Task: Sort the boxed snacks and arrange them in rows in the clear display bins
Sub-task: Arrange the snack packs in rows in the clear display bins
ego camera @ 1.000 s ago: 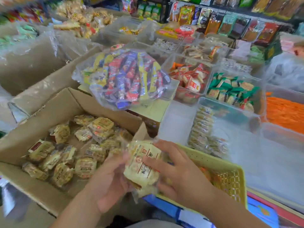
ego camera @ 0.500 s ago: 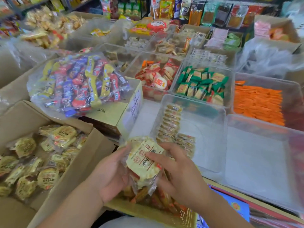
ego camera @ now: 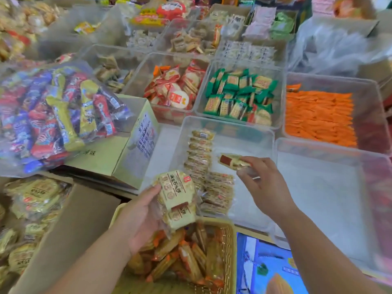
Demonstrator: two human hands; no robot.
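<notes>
From the head view, standing over the counter, the person's left hand [ego camera: 144, 215] is curled round a small stack of packets [ego camera: 176, 194], cream-yellow wrappers with red print, thumb on one side and fingers hidden beneath. The stack is held upright just above the far rim of a yellow basket [ego camera: 231, 251] and at the near left corner of the clear bin [ego camera: 254, 145]. The right hand [ego camera: 265, 185] reaches over that bin and pinches a single packet [ego camera: 232, 161] of the same kind between thumb and fingertips, holding it nearly flat in the air with its red band pointing left. In the bin a long row [ego camera: 199, 151] of these packets stands on edge along the left side, running from far wall toward the near one, and a shorter row [ego camera: 218, 192] sits touching its right side at the near end. The pinched packet hangs just beside the long row and above the far end of the shorter one. The basket is heaped with orange-wrapped snacks [ego camera: 186, 259]. To the left, a cardboard box [ego camera: 74, 219] holds more loose yellow packets, and a clear bag of bars [ego camera: 53, 115] in red, blue and yellow lies on a pale carton [ego camera: 118, 153]. Behind are bins of red packets [ego camera: 176, 90], green packets [ego camera: 239, 96] and orange packets [ego camera: 318, 117].
</notes>
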